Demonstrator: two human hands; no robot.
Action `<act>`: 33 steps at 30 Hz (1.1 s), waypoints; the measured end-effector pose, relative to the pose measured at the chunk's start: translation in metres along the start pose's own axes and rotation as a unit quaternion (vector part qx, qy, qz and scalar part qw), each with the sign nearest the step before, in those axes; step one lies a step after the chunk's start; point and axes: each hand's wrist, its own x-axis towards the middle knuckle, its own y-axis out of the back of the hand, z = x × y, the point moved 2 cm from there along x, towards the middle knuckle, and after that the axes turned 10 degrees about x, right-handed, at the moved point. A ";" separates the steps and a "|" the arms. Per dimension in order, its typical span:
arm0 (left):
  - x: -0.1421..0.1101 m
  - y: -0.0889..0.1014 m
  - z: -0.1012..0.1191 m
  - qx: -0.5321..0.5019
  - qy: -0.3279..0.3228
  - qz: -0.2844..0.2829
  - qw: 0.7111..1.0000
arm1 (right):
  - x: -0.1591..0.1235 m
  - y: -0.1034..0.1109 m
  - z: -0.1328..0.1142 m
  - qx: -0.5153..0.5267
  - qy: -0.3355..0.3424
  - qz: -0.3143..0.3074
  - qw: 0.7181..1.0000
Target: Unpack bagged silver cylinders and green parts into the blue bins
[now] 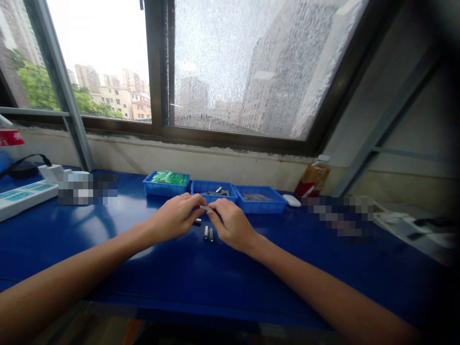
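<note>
My left hand (178,214) and my right hand (233,223) meet above the blue table, fingers pinched round a small grey metallic piece (206,208). Its exact kind is too small to make out, and the fingertips cover its ends. Below the hands, two short silver-and-dark cylinders (208,234) lie side by side on the table. Another small dark piece (197,222) rests by my left fingertips. Just behind the hands, a blue bin (214,185) holds several similar metallic pieces.
A blue bin (145,187) of green packets stands left of the middle bin, and another bin (266,207) with thin pieces stands right. Further right are a white rounded object (291,200) and a drink bottle (313,178). A power strip (28,196) lies left. Windows (237,72) rise behind.
</note>
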 end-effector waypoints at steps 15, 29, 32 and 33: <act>-0.007 -0.006 -0.011 0.077 -0.024 -0.166 0.983 | 0.019 0.022 0.048 -0.173 -0.094 0.081 0.977; 0.000 -0.019 -0.006 0.026 -0.002 -0.056 0.998 | 0.003 -0.001 -0.006 -0.092 0.037 -0.055 0.994; 0.001 -0.015 -0.003 0.007 0.007 -0.049 0.999 | 0.002 0.001 -0.003 -0.089 0.045 -0.044 0.994; 0.001 -0.013 -0.002 -0.003 0.010 -0.042 0.999 | 0.002 0.002 -0.002 -0.084 0.045 -0.039 0.995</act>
